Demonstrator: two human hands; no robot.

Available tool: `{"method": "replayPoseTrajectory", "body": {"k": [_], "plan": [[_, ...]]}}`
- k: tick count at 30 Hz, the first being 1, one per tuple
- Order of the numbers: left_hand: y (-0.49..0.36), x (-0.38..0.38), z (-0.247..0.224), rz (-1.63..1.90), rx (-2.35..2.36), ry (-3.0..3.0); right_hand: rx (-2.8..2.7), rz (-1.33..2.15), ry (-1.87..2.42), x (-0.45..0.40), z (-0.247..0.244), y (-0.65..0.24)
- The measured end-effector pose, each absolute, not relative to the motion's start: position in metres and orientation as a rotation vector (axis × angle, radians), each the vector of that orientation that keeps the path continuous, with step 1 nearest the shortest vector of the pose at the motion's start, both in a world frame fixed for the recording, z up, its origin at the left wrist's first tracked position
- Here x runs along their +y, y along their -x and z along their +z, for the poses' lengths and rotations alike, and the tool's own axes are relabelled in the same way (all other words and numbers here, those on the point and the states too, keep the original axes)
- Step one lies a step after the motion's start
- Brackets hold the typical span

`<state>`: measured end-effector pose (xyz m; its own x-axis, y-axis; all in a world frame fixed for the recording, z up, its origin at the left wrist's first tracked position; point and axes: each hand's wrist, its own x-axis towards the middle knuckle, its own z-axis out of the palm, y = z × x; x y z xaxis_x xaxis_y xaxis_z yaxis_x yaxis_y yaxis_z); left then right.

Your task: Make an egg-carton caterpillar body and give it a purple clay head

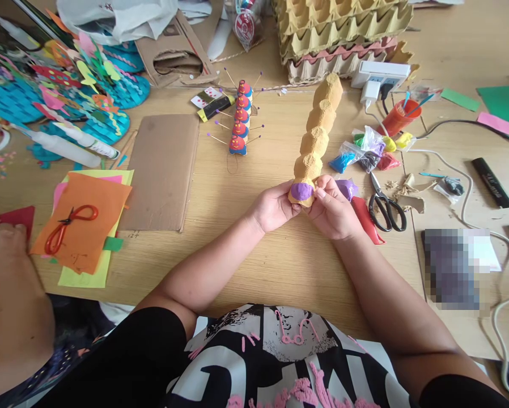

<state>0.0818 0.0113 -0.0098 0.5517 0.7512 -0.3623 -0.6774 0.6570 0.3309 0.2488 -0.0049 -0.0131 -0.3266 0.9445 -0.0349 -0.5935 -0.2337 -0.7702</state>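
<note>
Both of my hands hold a yellow-tan strip of egg carton cups (314,143) by its near end, and the strip points away from me. A purple patch of clay (302,191) covers the front of the nearest cup. My left hand (275,207) is closed around the left side of that end. On its right side, my right hand (333,208) pinches with thumb and fingers near the purple patch. Farther off stands a finished-looking red and blue egg carton caterpillar (240,119) with purple-tipped sticks. A bag of purple clay (347,189) lies just beyond my right hand.
Black-handled scissors (386,207), a red packet (367,220), clay bags (367,153) and an orange cup (401,118) lie right. Stacked egg trays (343,34) stand behind. Leftward are cardboard (161,173), orange paper (90,218) and red-handled snips (70,224). Another person's hand (3,243) holds red paper.
</note>
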Motion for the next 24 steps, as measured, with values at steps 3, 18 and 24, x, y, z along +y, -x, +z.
{"method": "replayPoseTrajectory", "body": {"k": [3,18,24], "plan": [[-0.0818,0.0118,-0.0106,0.850,0.517,-0.158,-0.794,1.779,0.625,-0.0050,-0.0139,-0.2481],[-0.0821,0.0118,-0.0095,0.850,0.508,-0.186,-0.874,1.715,0.611,-0.0044,-0.0137,-0.2458],[-0.0812,0.0124,-0.0123,0.841,0.522,-0.211,-0.790,1.789,0.640,-0.0060,-0.0090,-0.2472]]}}
